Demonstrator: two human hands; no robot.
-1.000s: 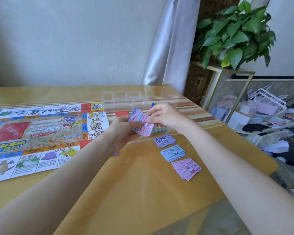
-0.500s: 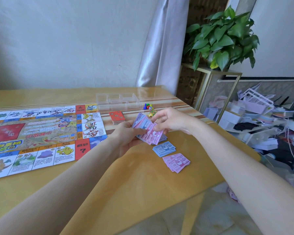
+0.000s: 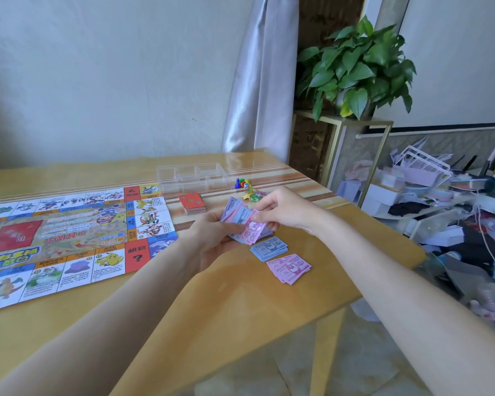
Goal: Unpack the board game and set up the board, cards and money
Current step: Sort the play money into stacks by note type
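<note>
Head view is showing the left hand (image 3: 212, 238) holding a fan of play money (image 3: 242, 222) over the table (image 3: 226, 304), right hand (image 3: 283, 212) pinching a pink "1000" note (image 3: 253, 230). Since earlier, the purple pile's view is getting blocked.

The game board (image 3: 69, 235) lies flat and unfolded on the desk (image 3: 240, 310), at 9 o'clock from the hands, its border squares printed with cartoon creatures and a red panel in its middle. A fanned bundle of purple, blue and pink banknotes (image 3: 245, 222) is held above the desk. At 5 o'clock from it lie a blue banknote pile (image 3: 270, 248) and, farther out, a pink banknote pile (image 3: 289, 268). A red card stack (image 3: 192, 203) sits at 11 o'clock, just beside the board's corner.
</note>
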